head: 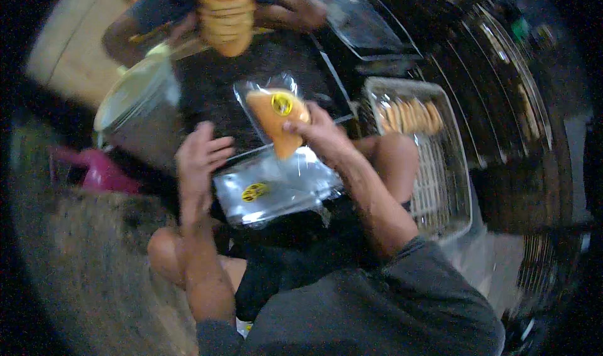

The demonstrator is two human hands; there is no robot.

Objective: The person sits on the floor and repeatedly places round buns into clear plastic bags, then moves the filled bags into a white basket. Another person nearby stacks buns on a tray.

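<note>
A flat golden-brown bread piece [268,113] sits partly in a clear plastic bag marked with a round yellow label [281,104]. My right hand [320,132] grips the bread and bag from the right, thumb on top, while the bread's lower end shows below the thumb. To the left, my left hand [206,151] is raised with its fingers apart and holds nothing. Just below both hands lies a stack of clear plastic bags [282,184] across my lap, the top one bearing a yellow print [255,192].
Across a dark tabletop [207,87], another person's hand [301,10] is near a stack of bread pieces [228,17]. A light plastic crate [466,186] at right holds bagged bread [410,116]. A pale bucket [136,97] and pink plastic bag [106,170] are left.
</note>
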